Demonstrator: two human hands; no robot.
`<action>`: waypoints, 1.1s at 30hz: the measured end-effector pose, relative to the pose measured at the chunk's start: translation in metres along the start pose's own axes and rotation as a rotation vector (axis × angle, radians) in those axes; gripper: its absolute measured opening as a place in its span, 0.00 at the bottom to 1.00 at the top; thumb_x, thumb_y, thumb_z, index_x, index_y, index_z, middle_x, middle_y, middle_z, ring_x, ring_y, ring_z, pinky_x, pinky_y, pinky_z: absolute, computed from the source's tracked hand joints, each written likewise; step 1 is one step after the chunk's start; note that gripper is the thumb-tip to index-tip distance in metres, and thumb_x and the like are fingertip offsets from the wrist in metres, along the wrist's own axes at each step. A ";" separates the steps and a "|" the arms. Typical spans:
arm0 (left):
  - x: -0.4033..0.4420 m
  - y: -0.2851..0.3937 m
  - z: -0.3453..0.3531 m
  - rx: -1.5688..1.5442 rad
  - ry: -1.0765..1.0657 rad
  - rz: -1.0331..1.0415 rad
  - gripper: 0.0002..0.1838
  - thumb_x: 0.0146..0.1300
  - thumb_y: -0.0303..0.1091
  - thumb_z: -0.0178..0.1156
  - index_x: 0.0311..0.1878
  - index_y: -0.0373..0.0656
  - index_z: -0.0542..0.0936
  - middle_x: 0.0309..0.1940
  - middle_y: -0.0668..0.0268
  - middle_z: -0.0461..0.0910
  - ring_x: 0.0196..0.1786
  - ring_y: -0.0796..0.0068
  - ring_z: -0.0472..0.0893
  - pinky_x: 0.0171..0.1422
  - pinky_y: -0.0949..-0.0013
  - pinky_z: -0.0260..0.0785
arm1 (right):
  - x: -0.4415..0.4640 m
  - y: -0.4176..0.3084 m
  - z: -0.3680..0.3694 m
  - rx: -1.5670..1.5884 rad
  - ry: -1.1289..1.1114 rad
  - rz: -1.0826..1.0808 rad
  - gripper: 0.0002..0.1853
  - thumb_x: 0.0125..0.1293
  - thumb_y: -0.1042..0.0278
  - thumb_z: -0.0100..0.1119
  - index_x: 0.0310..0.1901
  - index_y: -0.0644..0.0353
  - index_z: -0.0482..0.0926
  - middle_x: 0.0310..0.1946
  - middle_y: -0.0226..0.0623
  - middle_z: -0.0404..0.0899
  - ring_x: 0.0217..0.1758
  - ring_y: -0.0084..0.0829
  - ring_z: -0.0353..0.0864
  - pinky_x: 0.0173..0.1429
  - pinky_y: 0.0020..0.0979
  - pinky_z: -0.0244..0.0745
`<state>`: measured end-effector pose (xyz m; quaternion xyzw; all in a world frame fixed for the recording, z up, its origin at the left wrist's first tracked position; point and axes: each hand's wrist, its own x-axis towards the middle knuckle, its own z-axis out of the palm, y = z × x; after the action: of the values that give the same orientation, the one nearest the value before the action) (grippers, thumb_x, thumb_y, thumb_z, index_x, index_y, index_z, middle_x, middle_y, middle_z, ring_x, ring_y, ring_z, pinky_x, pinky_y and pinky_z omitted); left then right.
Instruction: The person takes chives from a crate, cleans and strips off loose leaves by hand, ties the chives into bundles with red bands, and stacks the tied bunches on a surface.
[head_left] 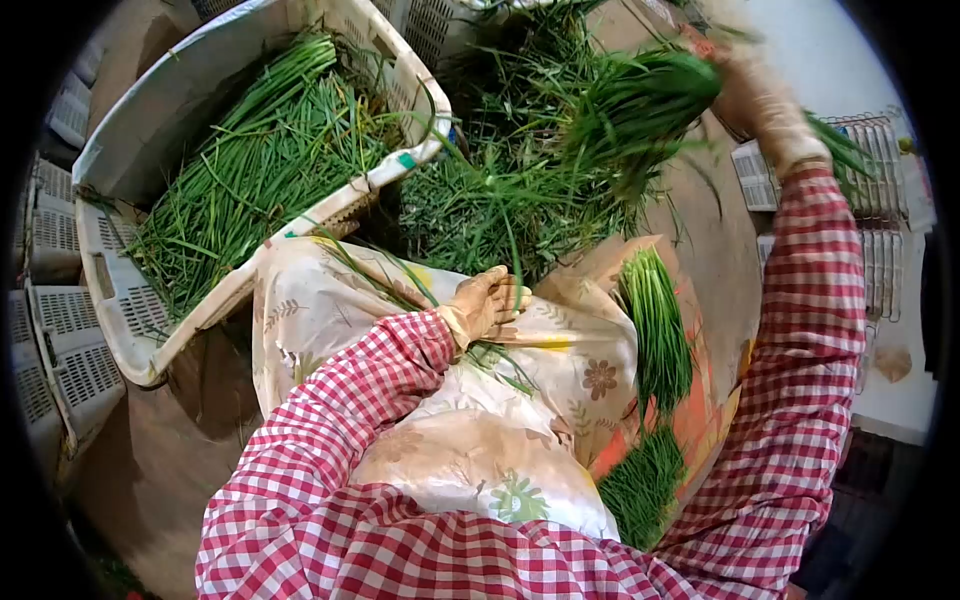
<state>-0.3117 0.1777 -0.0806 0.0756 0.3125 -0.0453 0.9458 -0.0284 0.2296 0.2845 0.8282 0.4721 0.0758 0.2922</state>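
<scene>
My right hand (755,95), gloved and partly smeared by motion, grips a bunch of green chives (650,100) raised at the upper right. The leafy end of that bunch fans out to the left over a heap of loose greens (500,200). Low over my lap, my left hand (487,305) is gloved too, its fingers curled together. Thin green blades (505,365) poke out beside and below it; what lies inside the fingers is hidden. Under it spreads a soiled, flower-patterned apron (580,340). Two neat bunches, one pale-stemmed (655,330) and one darker (640,485), lie right of my lap.
A white plastic crate (110,300) full of long chives (270,170) stands tilted at the upper left. More slotted crates (75,360) line the left edge. Metal wire racks (870,160) stand at the far right, beyond my right sleeve.
</scene>
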 end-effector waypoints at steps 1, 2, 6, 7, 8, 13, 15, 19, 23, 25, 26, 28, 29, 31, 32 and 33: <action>-0.003 0.001 0.002 -0.002 0.013 -0.029 0.22 0.70 0.48 0.48 0.53 0.36 0.70 0.47 0.50 0.78 0.49 0.57 0.80 0.51 0.60 0.75 | 0.001 -0.003 0.001 0.059 0.013 0.002 0.18 0.63 0.64 0.58 0.55 0.55 0.74 0.44 0.45 0.81 0.47 0.43 0.82 0.52 0.39 0.76; -0.004 0.001 0.002 -0.001 0.024 -0.056 0.22 0.70 0.47 0.48 0.54 0.36 0.70 0.48 0.50 0.78 0.50 0.57 0.80 0.51 0.60 0.75 | 0.003 -0.005 0.007 0.063 0.000 0.000 0.18 0.63 0.64 0.58 0.55 0.55 0.74 0.44 0.45 0.81 0.47 0.43 0.82 0.52 0.39 0.76; 0.012 -0.004 -0.009 -0.011 0.007 -0.020 0.21 0.70 0.44 0.48 0.55 0.35 0.69 0.51 0.49 0.76 0.53 0.56 0.78 0.56 0.59 0.72 | 0.006 0.007 0.039 -0.354 -0.024 -0.188 0.16 0.63 0.70 0.56 0.53 0.55 0.75 0.40 0.47 0.82 0.45 0.46 0.82 0.49 0.43 0.78; 0.002 0.002 0.003 -0.014 0.093 -0.008 0.22 0.70 0.44 0.48 0.55 0.33 0.69 0.51 0.47 0.76 0.55 0.54 0.77 0.59 0.59 0.70 | 0.004 0.007 0.030 -0.350 -0.019 -0.178 0.16 0.63 0.70 0.56 0.53 0.55 0.75 0.40 0.47 0.82 0.45 0.46 0.82 0.49 0.43 0.78; 0.002 0.000 0.000 -0.028 0.068 -0.005 0.22 0.70 0.44 0.48 0.55 0.33 0.69 0.52 0.47 0.75 0.55 0.54 0.77 0.59 0.58 0.70 | 0.001 -0.004 0.013 -0.215 0.073 -0.098 0.16 0.63 0.71 0.55 0.52 0.57 0.75 0.40 0.46 0.82 0.46 0.45 0.82 0.48 0.43 0.78; 0.013 -0.005 -0.027 0.029 -0.013 0.041 0.23 0.70 0.44 0.49 0.55 0.30 0.68 0.54 0.43 0.73 0.57 0.50 0.75 0.58 0.53 0.72 | 0.004 -0.011 0.033 -0.373 -0.117 -0.215 0.14 0.62 0.75 0.52 0.49 0.57 0.76 0.40 0.46 0.82 0.45 0.42 0.83 0.48 0.41 0.78; 0.039 -0.005 -0.063 -0.210 -0.319 0.069 0.25 0.69 0.45 0.50 0.53 0.28 0.68 0.53 0.41 0.73 0.57 0.48 0.75 0.58 0.50 0.72 | -0.005 -0.020 0.031 -0.277 0.021 -0.164 0.13 0.61 0.76 0.52 0.47 0.56 0.78 0.39 0.45 0.82 0.44 0.42 0.82 0.48 0.38 0.78; 0.010 0.023 0.003 -0.225 -0.175 0.011 0.64 0.46 0.75 0.56 0.68 0.24 0.49 0.67 0.38 0.54 0.68 0.44 0.61 0.64 0.45 0.65 | -0.031 -0.022 0.005 -0.193 0.143 -0.128 0.13 0.61 0.76 0.52 0.47 0.56 0.77 0.37 0.43 0.82 0.42 0.42 0.83 0.46 0.39 0.78; -0.003 0.039 0.109 -0.072 -0.717 0.062 0.68 0.39 0.82 0.52 0.70 0.32 0.49 0.68 0.37 0.52 0.70 0.48 0.59 0.66 0.41 0.60 | -0.059 -0.023 -0.008 -0.419 0.115 -0.002 0.04 0.61 0.74 0.51 0.36 0.56 0.76 0.27 0.37 0.82 0.30 0.29 0.84 0.33 0.33 0.80; -0.005 0.050 0.149 -0.054 -0.907 0.125 0.66 0.39 0.81 0.52 0.70 0.36 0.52 0.66 0.39 0.57 0.68 0.48 0.62 0.65 0.41 0.61 | -0.093 -0.032 -0.006 -0.390 0.407 -0.057 0.03 0.60 0.74 0.52 0.31 0.52 0.73 0.21 0.31 0.78 0.25 0.23 0.82 0.28 0.27 0.77; -0.010 0.055 0.166 -0.056 -1.072 0.157 0.64 0.39 0.81 0.52 0.70 0.39 0.54 0.64 0.41 0.62 0.66 0.48 0.65 0.65 0.40 0.62 | -0.113 -0.043 -0.010 -0.465 0.387 -0.004 0.03 0.60 0.73 0.52 0.32 0.51 0.72 0.20 0.28 0.76 0.24 0.22 0.80 0.26 0.26 0.75; -0.033 0.056 0.193 -0.237 -1.129 0.199 0.58 0.43 0.80 0.50 0.71 0.46 0.55 0.66 0.45 0.61 0.67 0.48 0.64 0.67 0.41 0.59 | -0.164 -0.078 -0.010 -0.552 0.461 0.068 0.04 0.60 0.73 0.50 0.36 0.53 0.73 0.21 0.24 0.70 0.22 0.20 0.74 0.21 0.23 0.68; -0.042 0.056 0.200 -0.448 -1.152 0.214 0.53 0.48 0.78 0.48 0.71 0.52 0.55 0.67 0.49 0.61 0.68 0.49 0.63 0.70 0.43 0.57 | -0.193 -0.097 -0.010 -0.563 0.559 0.087 0.07 0.61 0.73 0.49 0.40 0.55 0.73 0.22 0.22 0.66 0.22 0.18 0.70 0.20 0.22 0.63; -0.037 0.060 0.188 -0.153 -1.120 0.307 0.52 0.52 0.79 0.44 0.70 0.46 0.59 0.67 0.53 0.62 0.67 0.49 0.65 0.70 0.45 0.58 | -0.236 -0.135 0.006 -0.561 0.420 0.032 0.18 0.61 0.72 0.48 0.54 0.67 0.70 0.23 0.24 0.66 0.24 0.19 0.70 0.24 0.23 0.64; -0.046 0.056 0.186 -0.156 -1.126 0.319 0.52 0.54 0.78 0.43 0.70 0.45 0.59 0.68 0.51 0.60 0.67 0.48 0.65 0.69 0.45 0.60 | -0.251 -0.154 0.018 -0.411 0.353 0.037 0.22 0.62 0.71 0.47 0.58 0.71 0.65 0.24 0.25 0.66 0.25 0.22 0.71 0.27 0.25 0.67; -0.054 0.052 0.185 -0.161 -1.128 0.330 0.51 0.56 0.77 0.42 0.70 0.43 0.58 0.68 0.50 0.59 0.67 0.47 0.64 0.69 0.46 0.61 | -0.263 -0.168 0.033 -0.257 0.284 0.039 0.27 0.63 0.71 0.46 0.62 0.75 0.61 0.24 0.27 0.66 0.27 0.26 0.71 0.31 0.27 0.69</action>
<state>-0.2401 0.1990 0.1044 0.0157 -0.2520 0.0929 0.9631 -0.2813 0.0628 0.2037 0.7739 0.4790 0.2574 0.3247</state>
